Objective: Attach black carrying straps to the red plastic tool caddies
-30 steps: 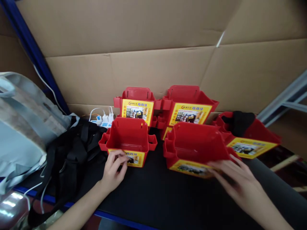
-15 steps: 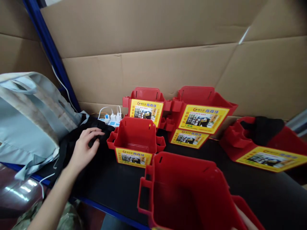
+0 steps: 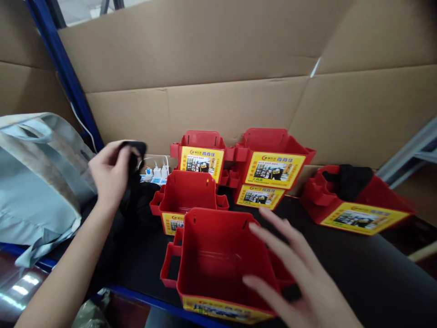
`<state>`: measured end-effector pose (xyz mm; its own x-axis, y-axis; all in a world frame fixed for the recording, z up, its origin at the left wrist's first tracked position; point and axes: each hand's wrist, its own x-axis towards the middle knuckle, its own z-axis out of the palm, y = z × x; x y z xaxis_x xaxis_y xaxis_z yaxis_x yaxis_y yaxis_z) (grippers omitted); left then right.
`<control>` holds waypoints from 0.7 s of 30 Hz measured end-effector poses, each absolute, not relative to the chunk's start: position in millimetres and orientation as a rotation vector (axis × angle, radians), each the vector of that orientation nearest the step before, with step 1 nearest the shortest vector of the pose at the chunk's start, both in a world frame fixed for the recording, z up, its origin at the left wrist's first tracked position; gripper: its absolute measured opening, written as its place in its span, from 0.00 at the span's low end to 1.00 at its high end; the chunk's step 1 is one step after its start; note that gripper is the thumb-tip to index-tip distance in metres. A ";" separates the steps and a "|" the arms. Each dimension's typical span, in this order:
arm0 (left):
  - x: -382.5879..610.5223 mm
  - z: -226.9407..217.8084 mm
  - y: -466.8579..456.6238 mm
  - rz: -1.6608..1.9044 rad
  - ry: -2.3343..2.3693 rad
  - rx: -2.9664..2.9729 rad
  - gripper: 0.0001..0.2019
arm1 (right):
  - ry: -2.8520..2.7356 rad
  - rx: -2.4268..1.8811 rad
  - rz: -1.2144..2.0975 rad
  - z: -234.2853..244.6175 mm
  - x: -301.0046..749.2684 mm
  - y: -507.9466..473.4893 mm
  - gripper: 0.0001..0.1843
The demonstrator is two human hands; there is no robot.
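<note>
My left hand is closed around a black cloth strap, lifted above the shelf beside the grey bag; the rest of the black fabric hangs below it. My right hand has its fingers spread over the right side of the nearest red plastic tool box, and I cannot tell whether it touches the wall. This box looks bare inside and bears a yellow label low on its front. Just behind it stands a smaller-looking red box, partly hidden by it.
More red boxes stand at the back, some stacked. At right, another red box holds black fabric. A light grey backpack leans at left. Behind the fabric lies a power strip with plugs. A blue shelf edge runs along the front.
My left hand has taken hold of the black strap and raised it. The near red box has moved left and now sits on the shelf, and my right hand has opened over it.
</note>
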<state>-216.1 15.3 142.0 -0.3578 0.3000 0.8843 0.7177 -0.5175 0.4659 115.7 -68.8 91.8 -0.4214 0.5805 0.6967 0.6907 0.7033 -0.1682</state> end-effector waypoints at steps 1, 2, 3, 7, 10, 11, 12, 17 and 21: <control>-196.9 153.6 15.5 -1.886 -1.272 -1.762 0.09 | -2.097 -0.941 -0.091 103.8 108.6 -57.5 0.30; -176.8 163.5 15.4 -1.763 -1.211 -1.989 0.09 | -2.047 -0.941 0.036 115.5 99.6 -43.8 0.33; -157.0 171.7 15.2 -1.594 -1.117 -2.194 0.08 | -2.006 -0.893 0.173 126.3 89.5 -28.1 0.36; -103.0 189.7 16.2 -1.150 -0.902 -2.507 0.08 | -2.039 -0.702 0.464 155.5 59.0 33.4 0.27; -106.3 193.2 20.1 -1.040 -1.089 -2.484 0.13 | -1.928 -0.751 0.587 168.7 65.8 57.7 0.18; -114.8 193.4 21.5 -0.997 -1.176 -2.469 0.13 | -1.830 -0.765 0.624 172.6 73.8 61.5 0.19; -125.6 193.4 22.9 -0.949 -1.257 -2.460 0.12 | -1.714 -0.768 0.650 176.2 83.6 64.2 0.18; -181.1 190.5 27.9 -0.815 -1.641 -2.643 0.13 | -1.200 -0.752 0.671 179.7 140.3 76.6 0.11; -211.6 184.6 31.2 -0.713 -1.978 -2.711 0.16 | -1.038 -0.878 0.681 157.7 202.5 89.6 0.07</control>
